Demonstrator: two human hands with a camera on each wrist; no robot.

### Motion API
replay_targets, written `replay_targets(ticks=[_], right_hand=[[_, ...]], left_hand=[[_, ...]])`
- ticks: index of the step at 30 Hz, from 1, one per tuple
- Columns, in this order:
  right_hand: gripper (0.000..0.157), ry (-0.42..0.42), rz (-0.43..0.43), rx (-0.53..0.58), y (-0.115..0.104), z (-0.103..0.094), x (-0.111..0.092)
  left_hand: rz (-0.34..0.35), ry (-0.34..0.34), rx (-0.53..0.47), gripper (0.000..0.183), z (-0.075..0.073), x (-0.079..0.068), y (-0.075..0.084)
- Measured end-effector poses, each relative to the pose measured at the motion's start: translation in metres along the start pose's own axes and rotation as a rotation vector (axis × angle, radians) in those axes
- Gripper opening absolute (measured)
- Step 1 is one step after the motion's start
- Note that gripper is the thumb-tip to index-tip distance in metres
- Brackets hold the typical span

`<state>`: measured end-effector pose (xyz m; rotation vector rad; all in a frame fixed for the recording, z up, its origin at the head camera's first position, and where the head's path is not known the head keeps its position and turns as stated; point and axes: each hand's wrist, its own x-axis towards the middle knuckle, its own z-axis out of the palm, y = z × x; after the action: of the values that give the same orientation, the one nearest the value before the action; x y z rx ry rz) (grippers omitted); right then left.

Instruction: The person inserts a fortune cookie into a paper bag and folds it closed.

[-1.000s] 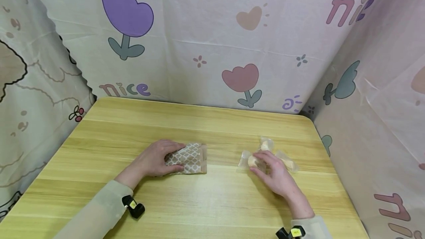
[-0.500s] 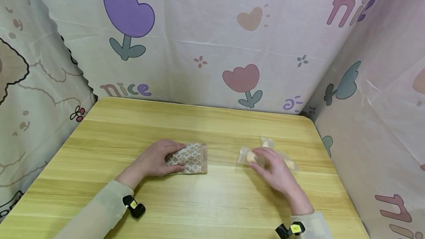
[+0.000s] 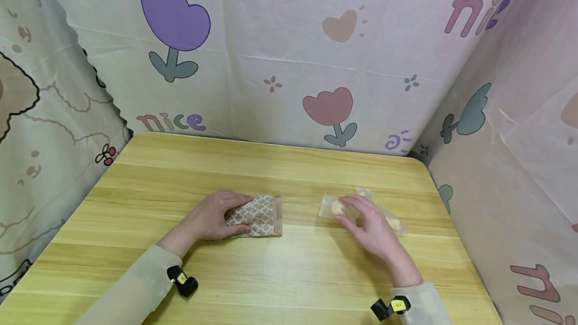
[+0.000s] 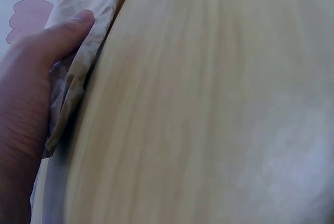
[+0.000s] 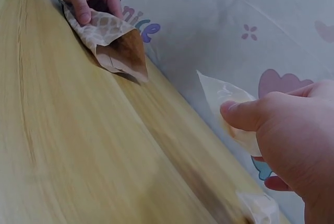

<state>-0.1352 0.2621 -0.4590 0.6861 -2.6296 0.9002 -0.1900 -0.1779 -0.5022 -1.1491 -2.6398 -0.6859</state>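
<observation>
Backdrop cloth reads "nice" | left hand grips scale-patterned paper bag, inward of counter's far edge | right hand pinches clear-wrapped pale piece; two wrapped pieces toward right edge

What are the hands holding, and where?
Left hand: patterned paper bag, by the end opposite its open mouth. Right hand: clear packet, pinched around its pale contents.

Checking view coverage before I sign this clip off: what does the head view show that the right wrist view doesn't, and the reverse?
Only the head view: the right sleeve and the cherry print.
Only the right wrist view: the brown inside of the paper bag.
Both: the left hand gripping the bag, the right hand holding a clear packet, and the wooden table.
</observation>
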Motion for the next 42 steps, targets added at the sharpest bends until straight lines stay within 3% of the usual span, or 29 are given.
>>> replay_targets(ticks=[9, 42], right_hand=[[0.046, -0.036, 0.026, 0.017, -0.006, 0.002, 0.008], [0.046, -0.058, -0.048, 0.075, -0.017, 0.03, 0.026]], left_hand=[[0.003, 0.008, -0.008, 0.075, 0.0, 0.0, 0.0], [-0.001, 0.004, -0.007, 0.075, 0.001, -0.001, -0.001]])
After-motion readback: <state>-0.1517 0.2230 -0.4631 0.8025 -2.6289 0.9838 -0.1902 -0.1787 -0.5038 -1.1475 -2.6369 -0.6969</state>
